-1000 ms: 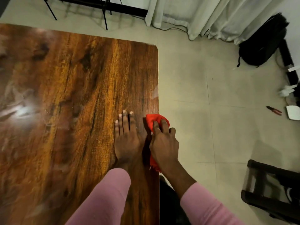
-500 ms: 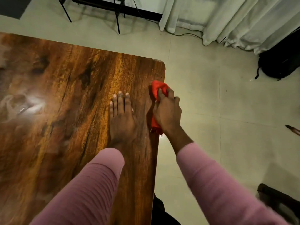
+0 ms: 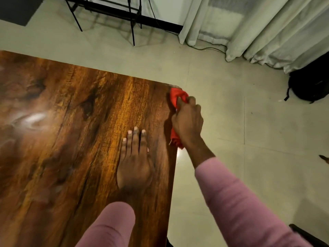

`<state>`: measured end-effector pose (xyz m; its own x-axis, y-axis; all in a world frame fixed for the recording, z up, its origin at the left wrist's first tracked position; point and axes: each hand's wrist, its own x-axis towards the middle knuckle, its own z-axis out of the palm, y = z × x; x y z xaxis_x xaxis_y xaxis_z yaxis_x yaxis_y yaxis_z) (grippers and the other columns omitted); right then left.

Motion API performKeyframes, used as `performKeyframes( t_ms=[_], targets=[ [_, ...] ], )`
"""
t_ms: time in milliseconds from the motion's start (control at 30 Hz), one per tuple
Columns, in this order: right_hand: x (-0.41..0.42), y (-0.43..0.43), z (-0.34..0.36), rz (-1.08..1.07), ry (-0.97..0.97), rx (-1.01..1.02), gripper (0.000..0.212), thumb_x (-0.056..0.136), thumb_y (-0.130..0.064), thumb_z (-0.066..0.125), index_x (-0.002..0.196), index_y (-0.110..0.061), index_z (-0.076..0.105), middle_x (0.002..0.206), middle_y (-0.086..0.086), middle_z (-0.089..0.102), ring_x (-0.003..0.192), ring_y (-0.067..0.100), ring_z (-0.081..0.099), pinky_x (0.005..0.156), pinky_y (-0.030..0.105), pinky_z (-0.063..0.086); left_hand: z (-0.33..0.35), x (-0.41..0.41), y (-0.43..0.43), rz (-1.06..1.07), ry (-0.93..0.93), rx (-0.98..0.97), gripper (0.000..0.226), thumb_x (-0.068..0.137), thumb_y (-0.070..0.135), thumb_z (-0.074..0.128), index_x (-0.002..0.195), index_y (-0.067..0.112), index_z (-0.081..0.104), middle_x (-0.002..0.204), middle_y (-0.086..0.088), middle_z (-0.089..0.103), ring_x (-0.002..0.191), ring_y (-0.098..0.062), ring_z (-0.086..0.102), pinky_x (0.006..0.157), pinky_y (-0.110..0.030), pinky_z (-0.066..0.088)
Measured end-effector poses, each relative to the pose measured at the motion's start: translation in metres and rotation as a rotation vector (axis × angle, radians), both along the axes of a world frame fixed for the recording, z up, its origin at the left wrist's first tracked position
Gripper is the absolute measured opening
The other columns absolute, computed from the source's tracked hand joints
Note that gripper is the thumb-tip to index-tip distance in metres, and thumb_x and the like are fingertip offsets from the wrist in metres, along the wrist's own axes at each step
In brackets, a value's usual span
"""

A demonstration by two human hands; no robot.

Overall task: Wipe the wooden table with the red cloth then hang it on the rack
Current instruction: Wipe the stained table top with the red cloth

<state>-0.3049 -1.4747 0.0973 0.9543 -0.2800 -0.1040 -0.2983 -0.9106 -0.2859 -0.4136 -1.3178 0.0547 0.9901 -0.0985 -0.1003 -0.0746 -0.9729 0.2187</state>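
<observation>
The red cloth (image 3: 178, 97) lies bunched on the right edge of the tabletop (image 3: 71, 122), its far end just short of the far right corner. Its long axis runs along that edge, back toward the person. The right hand (image 3: 187, 124) sits on top of it, fingers (image 3: 192, 101) curled over and clamped on the fabric, with a tail of cloth showing under the wrist and partly over the edge.

The left hand (image 3: 135, 163) rests flat on the wood just left of the right hand and nearer the person. Its fingers (image 3: 136, 138) are straight and close together and hold nothing.

The wiping looks to be at the last strip of this edge. The corner lies straight ahead of the right hand's knuckles, so a short push along the edge would finish it. A black metal frame, probably the rack (image 3: 131, 16), stands on the floor (image 3: 231, 122) beyond the far edge, well apart from the cloth. The right hand is the nearer one to carry it there.
</observation>
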Motion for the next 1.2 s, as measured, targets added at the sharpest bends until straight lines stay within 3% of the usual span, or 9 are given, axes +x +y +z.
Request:
performKeyframes(
  t_ms=[133,367,567,867,1000,1133,1200],
  targets=[
    [0.061,0.009,0.005,0.014,-0.021,-0.069,0.037,0.086,-0.017,0.05,0.123,-0.017,0.057,0.13,0.009,0.047,0.115,0.034,0.044,0.079,0.042,0.047,0.004,0.003,-0.001,0.008,0.017,-0.01,0.06,0.099,0.032,0.014,0.154,0.01,0.018,0.16,-0.015,0.022,0.15,-0.029,0.015,0.121,-0.043,0.012],
    [0.064,0.045,0.005,0.402,-0.058,-0.13,0.045,0.091,-0.02,0.049,0.136,-0.018,0.048,0.142,0.006,0.042,0.12,0.032,0.042,0.085,0.039,0.047,0.006,0.003,0.001,-0.003,0.025,-0.01,0.058,0.1,0.031,0.017,0.153,0.008,0.022,0.158,-0.016,0.026,0.148,-0.03,0.021,0.12,-0.044,0.017],
    [0.05,-0.022,0.001,0.156,-0.019,-0.069,0.047,0.09,-0.012,0.047,0.135,-0.024,0.05,0.139,0.006,0.044,0.117,0.034,0.042,0.081,0.041,0.047,0.006,0.005,-0.001,-0.003,0.018,-0.037,0.058,0.099,0.029,0.017,0.153,0.009,0.019,0.16,-0.016,0.023,0.149,-0.028,0.016,0.121,-0.04,0.008],
    [-0.033,0.002,-0.004,0.335,-0.015,0.044,0.049,0.092,-0.015,0.049,0.139,-0.028,0.047,0.149,-0.008,0.038,0.119,0.026,0.038,0.079,0.035,0.049,0.013,0.008,0.001,-0.016,0.052,-0.061,0.069,0.093,0.036,0.002,0.155,0.009,0.012,0.162,-0.015,0.013,0.151,-0.027,0.006,0.123,-0.042,0.005],
    [-0.081,0.011,-0.002,0.345,0.023,0.111,0.048,0.093,-0.018,0.049,0.14,-0.03,0.046,0.15,-0.011,0.036,0.117,0.023,0.038,0.077,0.031,0.046,0.017,0.007,0.002,-0.038,0.061,-0.102,0.079,0.088,0.046,-0.011,0.156,0.008,0.006,0.164,-0.014,0.006,0.151,-0.025,-0.001,0.122,-0.037,-0.004],
    [-0.135,0.021,-0.001,0.338,0.093,0.176,0.049,0.095,-0.023,0.049,0.141,-0.033,0.042,0.152,-0.013,0.033,0.118,0.022,0.036,0.081,0.032,0.046,0.022,0.004,0.006,-0.066,0.093,-0.182,0.081,0.086,0.052,0.001,0.156,0.01,0.003,0.162,-0.005,-0.003,0.151,-0.022,-0.007,0.122,-0.035,-0.009],
    [-0.166,0.027,0.0,0.342,0.107,0.205,0.049,0.095,-0.023,0.05,0.142,-0.034,0.042,0.152,-0.014,0.033,0.12,0.021,0.036,0.083,0.031,0.046,0.023,-0.006,0.012,-0.053,0.075,-0.205,0.063,0.1,0.036,0.02,0.156,0.01,0.006,0.164,-0.009,-0.001,0.151,-0.022,-0.006,0.122,-0.037,-0.008]
  ],
)
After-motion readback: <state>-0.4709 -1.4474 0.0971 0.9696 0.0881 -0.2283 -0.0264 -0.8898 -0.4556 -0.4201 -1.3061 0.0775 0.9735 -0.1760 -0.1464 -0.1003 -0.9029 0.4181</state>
